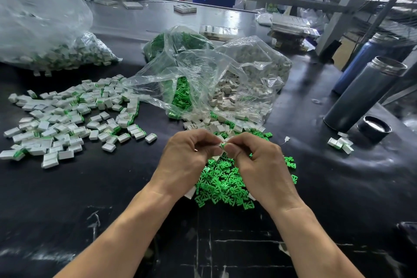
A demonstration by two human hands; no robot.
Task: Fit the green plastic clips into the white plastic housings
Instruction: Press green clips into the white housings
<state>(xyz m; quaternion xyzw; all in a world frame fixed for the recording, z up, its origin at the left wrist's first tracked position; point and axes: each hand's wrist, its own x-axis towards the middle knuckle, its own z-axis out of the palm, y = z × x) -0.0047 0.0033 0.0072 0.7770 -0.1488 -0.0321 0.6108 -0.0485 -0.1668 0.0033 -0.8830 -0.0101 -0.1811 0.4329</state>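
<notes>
Black table (67, 198); both hands (187, 158) pinch clip (223, 145)

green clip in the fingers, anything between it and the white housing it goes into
Nothing visible does. The left hand and right hand pinch the green clip and white housing tip to tip above the loose clip pile; fingers hide the joint itself.

Loose clips (223, 185) heaped on the table (67, 210) under both hands, fitted housings (67, 117) spread to the left, open bags (209, 79) behind, two flasks (363, 95) and a cap (374, 128) at right
</notes>
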